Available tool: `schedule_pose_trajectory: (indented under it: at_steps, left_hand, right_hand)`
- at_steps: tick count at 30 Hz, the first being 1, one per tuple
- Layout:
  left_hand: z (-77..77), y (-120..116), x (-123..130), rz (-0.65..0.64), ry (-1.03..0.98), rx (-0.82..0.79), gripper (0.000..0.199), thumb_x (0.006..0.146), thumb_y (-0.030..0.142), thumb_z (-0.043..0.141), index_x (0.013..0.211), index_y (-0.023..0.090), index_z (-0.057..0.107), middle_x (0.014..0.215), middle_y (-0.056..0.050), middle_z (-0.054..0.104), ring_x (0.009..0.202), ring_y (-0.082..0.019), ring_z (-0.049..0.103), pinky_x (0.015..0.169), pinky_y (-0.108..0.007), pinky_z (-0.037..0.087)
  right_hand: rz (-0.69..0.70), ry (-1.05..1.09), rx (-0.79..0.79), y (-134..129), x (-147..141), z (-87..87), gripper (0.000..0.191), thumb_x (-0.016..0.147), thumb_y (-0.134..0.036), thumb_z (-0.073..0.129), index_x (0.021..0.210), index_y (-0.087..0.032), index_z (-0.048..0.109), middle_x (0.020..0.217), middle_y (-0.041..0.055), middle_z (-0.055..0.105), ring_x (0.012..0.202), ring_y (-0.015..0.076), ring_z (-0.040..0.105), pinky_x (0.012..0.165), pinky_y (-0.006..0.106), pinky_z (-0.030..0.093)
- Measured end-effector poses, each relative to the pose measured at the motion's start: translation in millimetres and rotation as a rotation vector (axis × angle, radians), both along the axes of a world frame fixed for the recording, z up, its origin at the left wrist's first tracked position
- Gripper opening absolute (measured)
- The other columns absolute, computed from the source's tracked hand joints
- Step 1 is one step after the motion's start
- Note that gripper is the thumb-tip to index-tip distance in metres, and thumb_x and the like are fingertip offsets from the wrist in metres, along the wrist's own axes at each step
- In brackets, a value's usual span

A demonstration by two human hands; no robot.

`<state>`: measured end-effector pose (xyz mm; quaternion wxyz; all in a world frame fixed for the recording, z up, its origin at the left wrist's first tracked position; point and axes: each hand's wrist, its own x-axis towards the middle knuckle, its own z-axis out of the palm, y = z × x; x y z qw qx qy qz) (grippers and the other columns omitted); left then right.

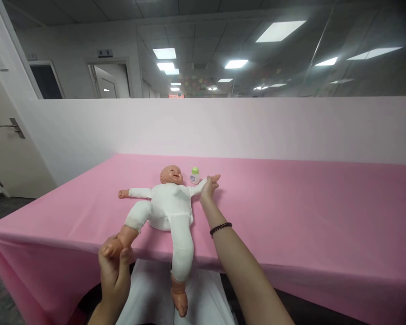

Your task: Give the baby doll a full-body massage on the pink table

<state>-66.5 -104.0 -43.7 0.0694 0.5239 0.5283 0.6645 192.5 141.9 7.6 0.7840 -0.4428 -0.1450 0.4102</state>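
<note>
A baby doll [172,203] with a white cloth body lies on its back on the pink-covered table, its head toward the far side. My left hand [115,271] is wrapped round the doll's foot at the lower left, with that leg bent outward. The doll's arm on the right is stretched out, and my right hand [208,187] grips it near the wrist. The doll's other leg hangs over the table's front edge. Beside its head stands a small jar [195,176] with a green lid, close to my right hand.
The pink tablecloth [291,207] drapes over the front edge, above my lap. A white wall [240,128] with glass above it rises behind the table. A door [13,135] with a metal handle is at the left.
</note>
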Motion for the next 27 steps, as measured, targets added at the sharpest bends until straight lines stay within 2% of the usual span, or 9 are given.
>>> schedule_pose_trajectory:
  at_steps: [3, 7, 9, 11, 14, 17, 21, 23, 27]
  left_hand:
    - [25.6, 27.9, 4.4, -0.045, 0.066, -0.014, 0.037, 0.091, 0.054, 0.051, 0.112, 0.023, 0.048, 0.094, -0.005, 0.062, 0.073, -0.021, 0.063, 0.073, -0.040, 0.054]
    - [49.9, 61.8, 24.5, -0.137, 0.246, -0.282, 0.040, 0.096, 0.051, 0.041, 0.123, 0.021, 0.042, 0.106, -0.011, 0.066, 0.079, -0.028, 0.068, 0.069, -0.042, 0.053]
    - [54.3, 73.9, 37.6, -0.171, 0.319, -0.343, 0.036, 0.098, 0.045, 0.037, 0.124, 0.020, 0.040, 0.108, -0.014, 0.068, 0.087, -0.033, 0.069, 0.071, -0.044, 0.053]
    - [54.4, 81.9, 48.0, -0.193, 0.339, -0.367, 0.035, 0.099, 0.041, 0.034, 0.127, 0.020, 0.037, 0.109, -0.016, 0.068, 0.092, -0.035, 0.070, 0.072, -0.045, 0.052]
    - [51.9, 87.6, 53.8, -0.219, 0.322, -0.375, 0.035, 0.099, 0.039, 0.033, 0.129, 0.020, 0.033, 0.109, -0.016, 0.069, 0.094, -0.036, 0.070, 0.074, -0.046, 0.052]
    - [49.8, 90.5, 50.6, -0.242, 0.300, -0.368, 0.034, 0.100, 0.039, 0.033, 0.128, 0.021, 0.033, 0.110, -0.017, 0.068, 0.096, -0.036, 0.070, 0.075, -0.046, 0.052]
    - [45.4, 94.3, 44.6, -0.263, 0.247, -0.293, 0.034, 0.099, 0.039, 0.037, 0.126, 0.020, 0.034, 0.112, -0.016, 0.065, 0.097, -0.032, 0.068, 0.075, -0.043, 0.052]
    - [41.8, 91.7, 42.7, -0.263, 0.168, -0.201, 0.034, 0.097, 0.040, 0.043, 0.123, 0.020, 0.036, 0.103, -0.011, 0.065, 0.088, -0.027, 0.068, 0.072, -0.039, 0.052]
    - [31.1, 66.5, 35.1, -0.243, -0.168, 0.006, 0.037, 0.090, 0.041, 0.060, 0.113, 0.022, 0.039, 0.075, 0.003, 0.056, 0.060, -0.015, 0.057, 0.060, -0.030, 0.049]
  right_hand:
    - [-0.071, -0.414, 0.284, -14.2, -12.8, 8.0, 0.031, 0.087, -0.032, 0.065, 0.115, -0.026, 0.053, 0.103, -0.0001, 0.067, 0.089, 0.0131, 0.065, 0.074, 0.021, 0.051]
    - [0.112, -1.083, 0.574, -26.7, -29.5, 5.4, 0.044, 0.094, -0.040, 0.057, 0.133, -0.022, 0.052, 0.127, 0.0113, 0.064, 0.114, 0.0240, 0.062, 0.097, 0.038, 0.049]
    - [0.171, -1.416, 0.631, -28.7, -34.2, 0.4, 0.044, 0.095, -0.040, 0.056, 0.133, -0.019, 0.053, 0.126, 0.0152, 0.065, 0.114, 0.0290, 0.061, 0.098, 0.045, 0.048]
    - [0.188, -1.656, 0.641, -29.3, -35.6, -3.6, 0.043, 0.094, -0.037, 0.057, 0.131, -0.017, 0.055, 0.117, 0.0168, 0.068, 0.105, 0.0310, 0.063, 0.091, 0.046, 0.050]
    - [0.193, -1.822, 0.681, -30.5, -33.2, -4.6, 0.044, 0.092, -0.033, 0.059, 0.132, -0.016, 0.056, 0.122, 0.0169, 0.067, 0.108, 0.0307, 0.063, 0.091, 0.045, 0.050]
    - [0.212, -1.855, 0.736, -33.3, -30.6, -1.9, 0.042, 0.090, -0.030, 0.060, 0.130, -0.017, 0.058, 0.130, 0.0154, 0.064, 0.113, 0.0294, 0.061, 0.095, 0.044, 0.048]
    - [0.232, -1.750, 0.689, -34.4, -32.4, -1.6, 0.042, 0.089, -0.031, 0.060, 0.129, -0.017, 0.059, 0.115, 0.0140, 0.070, 0.102, 0.0283, 0.064, 0.091, 0.043, 0.048]
    - [0.216, -1.530, 0.637, -32.3, -34.4, -1.7, 0.040, 0.092, -0.036, 0.058, 0.128, -0.019, 0.059, 0.110, 0.0122, 0.070, 0.100, 0.0267, 0.065, 0.090, 0.041, 0.049]
    - [0.103, -0.799, 0.562, -23.2, -32.8, 5.8, 0.040, 0.094, -0.045, 0.050, 0.128, -0.024, 0.054, 0.121, 0.0076, 0.065, 0.093, 0.0181, 0.065, 0.085, 0.034, 0.052]
